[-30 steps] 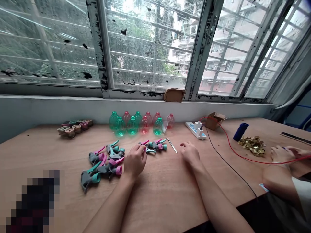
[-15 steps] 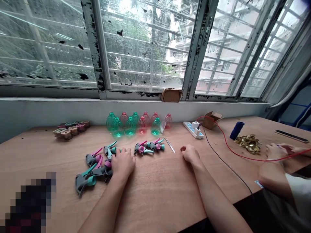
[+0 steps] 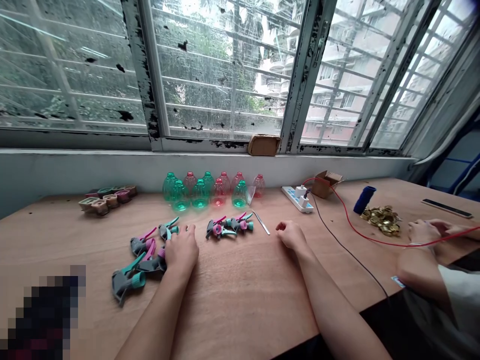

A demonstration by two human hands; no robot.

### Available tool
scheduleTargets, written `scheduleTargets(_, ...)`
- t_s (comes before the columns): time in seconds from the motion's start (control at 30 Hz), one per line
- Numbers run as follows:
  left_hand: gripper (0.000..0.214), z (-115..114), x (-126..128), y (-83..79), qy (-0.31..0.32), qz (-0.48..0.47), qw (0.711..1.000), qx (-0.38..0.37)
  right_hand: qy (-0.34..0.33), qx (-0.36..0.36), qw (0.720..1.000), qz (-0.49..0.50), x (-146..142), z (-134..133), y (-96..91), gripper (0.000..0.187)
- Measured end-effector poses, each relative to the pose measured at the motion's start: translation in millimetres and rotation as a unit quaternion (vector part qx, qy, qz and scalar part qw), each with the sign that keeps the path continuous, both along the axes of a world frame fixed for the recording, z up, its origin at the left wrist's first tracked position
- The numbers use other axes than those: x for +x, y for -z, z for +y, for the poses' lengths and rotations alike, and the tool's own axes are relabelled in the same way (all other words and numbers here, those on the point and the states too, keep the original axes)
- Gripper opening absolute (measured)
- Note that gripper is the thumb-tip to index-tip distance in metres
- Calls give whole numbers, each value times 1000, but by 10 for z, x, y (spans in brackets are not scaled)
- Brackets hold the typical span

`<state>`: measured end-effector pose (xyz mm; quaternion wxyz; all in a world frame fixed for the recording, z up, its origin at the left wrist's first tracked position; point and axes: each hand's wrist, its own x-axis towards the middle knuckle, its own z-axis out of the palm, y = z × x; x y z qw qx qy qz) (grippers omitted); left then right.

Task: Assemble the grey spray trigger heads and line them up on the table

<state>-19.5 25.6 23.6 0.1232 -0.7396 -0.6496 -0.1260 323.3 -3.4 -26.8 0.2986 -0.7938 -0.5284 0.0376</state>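
My left hand [image 3: 182, 250] lies with its fingers spread on a heap of grey trigger spray heads [image 3: 140, 262] with teal and pink parts, and it holds nothing I can see. A smaller group of matching spray heads [image 3: 228, 226] sits between my hands. My right hand [image 3: 290, 236] rests loosely curled on the plywood table [image 3: 240, 300], empty, nearest to a thin metal tweezers-like tool [image 3: 261, 222]. Behind them stand several clear green and pink plastic bottles [image 3: 200, 192].
Several small cap-like parts [image 3: 105, 201] sit at back left. To the right are a power strip [image 3: 298, 199], cardboard box [image 3: 326, 184], blue roll [image 3: 363, 199], gold pieces [image 3: 380, 220], red and black wires, and a co-worker's hands [image 3: 423, 232]. A pixelated patch [image 3: 45, 315] covers the lower left.
My left hand has moved left, from the smaller spray head group onto the larger heap. My right hand has barely moved. The whole scene has drifted slightly left in view.
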Motion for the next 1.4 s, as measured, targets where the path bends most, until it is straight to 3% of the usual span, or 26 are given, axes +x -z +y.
scheduleTargets(0.1,41,19,-16,16,-6,1,1000,2,-57,73,996,14,-89,8,-49,20)
scheduleTargets(0.2,42,28,-15,12,-15,-7,1000,-9,-156,142,977,20,-265,-2,-79,19)
scheduleTargets(0.33,42,30,-4,-14,-22,-12,999,-35,-267,149,951,33,-564,-41,-87,20)
scheduleTargets(0.47,43,38,-9,-18,-22,-6,999,-41,-336,132,931,46,-748,-64,-82,18)
scheduleTargets(0.77,49,58,-34,8,-7,-19,1000,-21,-320,131,936,59,-688,-61,-44,12)
scheduleTargets(0.97,43,4,16,-37,24,-47,997,63,-323,134,933,89,-688,-38,12,10)
scheduleTargets(1.07,37,-31,70,-91,103,-78,985,116,-320,149,928,117,-694,-26,29,11)
scheduleTargets(1.2,30,-155,251,-79,329,-113,923,163,-325,177,903,217,-711,-27,9,18)
scheduleTargets(1.3,28,-301,461,50,467,-143,863,129,-320,208,884,270,-719,-26,-7,22)
scheduleTargets(1.4,33,-419,631,213,502,-204,839,39,-280,242,886,280,-710,-11,-5,21)
